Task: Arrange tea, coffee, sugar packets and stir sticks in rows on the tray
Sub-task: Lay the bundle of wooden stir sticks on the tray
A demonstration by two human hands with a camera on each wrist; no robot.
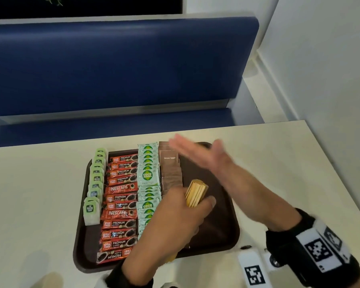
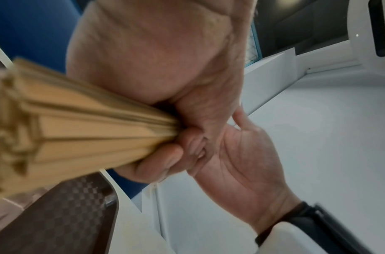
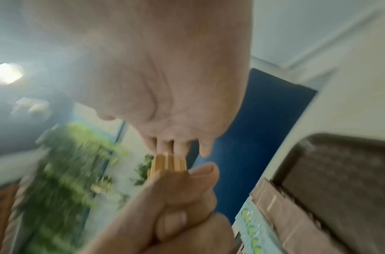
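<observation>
Our left hand [image 1: 175,221] curls its fingers [image 2: 157,165] round a bundle of stir sticks [image 1: 196,193] above the tray [image 1: 227,231] on the bench [image 1: 40,194]; our right hand [image 1: 206,156] hovers flat and empty. Rows of tea bags [image 1: 96,179], coffee sachets [image 1: 121,204] and sugar packets [image 1: 149,177] already lie in place; we judge only the sticks remain.

blue padded bench [image 1: 121,65] | cream table [image 1: 40,183] | white wall [image 1: 330,48] | dark window [image 1: 85,5]

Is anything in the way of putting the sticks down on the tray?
Only the right hand, hovering open above the bare strip of the tray right of the brown sugar packets. The left hand grips the sticks just beside that strip.
</observation>
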